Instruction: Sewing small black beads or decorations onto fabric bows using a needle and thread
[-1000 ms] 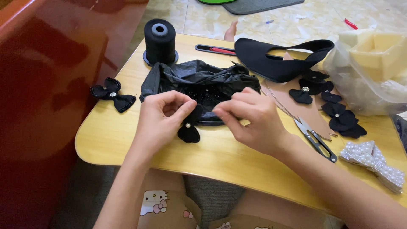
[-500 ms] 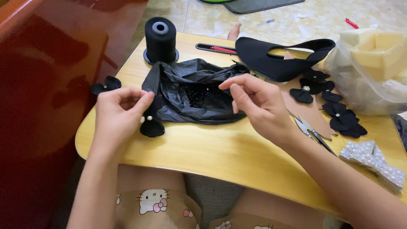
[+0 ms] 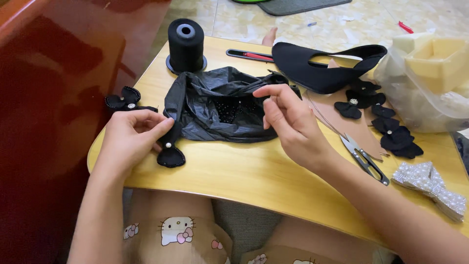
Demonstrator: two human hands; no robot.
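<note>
The left hand pinches a small black fabric bow with a pearl-like bead at its centre, thumb and fingers closed on its upper part while its lower lobe rests on the yellow wooden surface near the front edge. The right hand is raised just above the surface, its thumb and forefinger pressed together as if on something very fine (too thin to make out).

Between the two hands lies a crumpled black plastic bag with small dark beads showing in its opening. Behind it stands a spool of black thread. A finished black bow lies at the surface's left edge, just beyond the left hand. To the right of the right hand lie thread snips, a row of black fabric flowers, a black shoe upper, a pearl-covered bow and a clear bag of foam pieces.
</note>
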